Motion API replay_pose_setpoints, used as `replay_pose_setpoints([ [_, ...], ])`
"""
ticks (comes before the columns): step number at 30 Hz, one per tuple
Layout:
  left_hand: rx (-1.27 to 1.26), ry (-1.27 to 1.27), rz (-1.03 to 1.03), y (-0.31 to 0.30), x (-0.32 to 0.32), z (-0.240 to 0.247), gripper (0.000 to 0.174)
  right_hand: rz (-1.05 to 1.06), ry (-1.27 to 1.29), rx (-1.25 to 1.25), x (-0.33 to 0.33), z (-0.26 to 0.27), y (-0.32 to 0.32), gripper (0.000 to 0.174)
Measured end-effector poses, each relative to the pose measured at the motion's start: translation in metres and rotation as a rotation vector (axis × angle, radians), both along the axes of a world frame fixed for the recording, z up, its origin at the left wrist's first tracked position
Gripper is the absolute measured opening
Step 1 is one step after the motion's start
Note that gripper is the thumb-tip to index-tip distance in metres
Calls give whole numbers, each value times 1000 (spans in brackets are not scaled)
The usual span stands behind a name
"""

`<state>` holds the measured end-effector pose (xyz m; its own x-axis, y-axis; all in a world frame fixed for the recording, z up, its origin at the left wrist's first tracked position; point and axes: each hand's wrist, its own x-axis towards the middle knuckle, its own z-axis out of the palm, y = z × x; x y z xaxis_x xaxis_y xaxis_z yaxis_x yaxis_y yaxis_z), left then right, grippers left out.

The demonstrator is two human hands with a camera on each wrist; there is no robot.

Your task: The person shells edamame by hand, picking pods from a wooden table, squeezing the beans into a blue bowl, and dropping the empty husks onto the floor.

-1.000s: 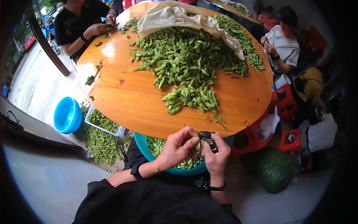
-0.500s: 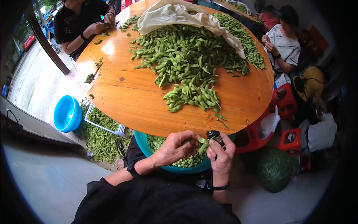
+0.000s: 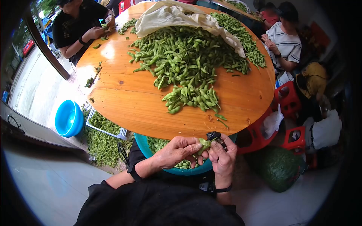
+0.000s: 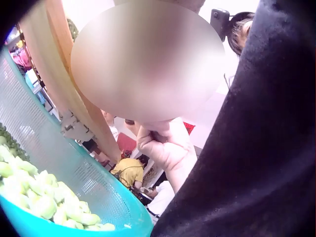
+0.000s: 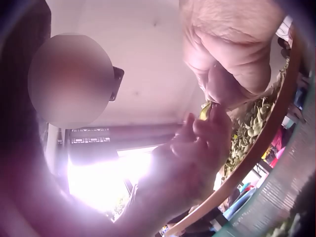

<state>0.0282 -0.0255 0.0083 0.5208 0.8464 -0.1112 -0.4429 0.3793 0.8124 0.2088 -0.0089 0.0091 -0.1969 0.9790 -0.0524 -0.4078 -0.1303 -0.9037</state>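
1. At 5 o'clock in the head view, just outside the near edge of one wooden table (image 3: pixel 124 100), one green pod (image 3: pixel 204 143) is held up between both hands.
2. The left hand (image 3: pixel 177 152), at 6 o'clock, pinches the pod with thumb and fingers; the right hand (image 3: pixel 222 155), between 4 and 5, clamps it with thumb and curled fingers. One dark object (image 3: pixel 213 135) at the right fingertips may be a worn tool; it is too small to be sure.
3. Below the hands, at 6 o'clock, one teal mesh basket (image 3: pixel 192 172) holds pale green beans (image 4: pixel 44 202), too many to count, partly under the table edge.
4. At 12 o'clock, one pod heap (image 3: pixel 184 71) lies half covered by one cream cloth (image 3: pixel 175 17). Bare wood shows between heap and near rim, widest towards 9.
5. On the floor: one blue basin (image 3: pixel 69 118) at 9 o'clock, spread pods (image 3: pixel 102 145) at 8, one dark green sack (image 3: pixel 277 169) at 4.
6. Two nearer people sit around the table: one in black (image 3: pixel 77 24) at 10, one in stripes (image 3: pixel 288 43) at 2.
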Motion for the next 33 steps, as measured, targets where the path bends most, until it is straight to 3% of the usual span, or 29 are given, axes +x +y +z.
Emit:
replay_pose_setpoints([
  [7, 15, -80, 34, 12, 17, -7, 12, -85, 164, -102, 10, -12, 7, 21],
  [9, 424, 551, 285, 18, 29, -2, 9, -124, 167, -81, 17, -13, 11, 20],
  [10, 724, 647, 461, 23, 36, -1, 13, -198, 119, -93, 21, -10, 13, 20],
  [13, 853, 783, 591, 32, 50, -5, 18, -294, 49, -86, 26, -5, 14, 19],
  [15, 835, 776, 590, 40, 48, -7, 14, -193, -17, -128, 28, -9, 10, 18],
  [17, 545, 729, 523, 42, 41, -4, 12, -164, -112, -38, 32, -15, 12, 18],
  [19, 549, 693, 542, 45, 34, -10, 11, -490, -463, 93, 47, -17, 20, 20],
  [20, 468, 646, 522, 46, 29, -6, 11, -678, -842, 253, 67, -31, 30, 25],
  [21, 389, 599, 504, 46, 25, -4, 12, -871, -1405, 601, 76, -17, 38, 29],
  [23, 367, 536, 482, 48, 19, -8, 13, -977, -1539, 487, 90, -22, 43, 31],
  [24, 277, 443, 431, 47, 17, -4, 13, -1023, -1575, 675, 94, -21, 44, 26],
  [25, 183, 350, 378, 46, 17, -1, 12, -1020, -1578, 675, 88, -14, 37, 26],
  [27, 146, 308, 359, 42, 19, 1, 12, -446, -872, 204, 63, 3, 13, 20],
  [28, 155, 288, 326, 41, 19, 1, 12, -301, -613, 175, 48, 9, 8, 17],
  [31, 152, 268, 285, 34, 19, 1, 12, -71, -280, 88, 23, 13, 4, 20],
  [33, 145, 269, 279, 31, 19, -1, 12, 4, -262, 67, 19, 10, 7, 22],
])
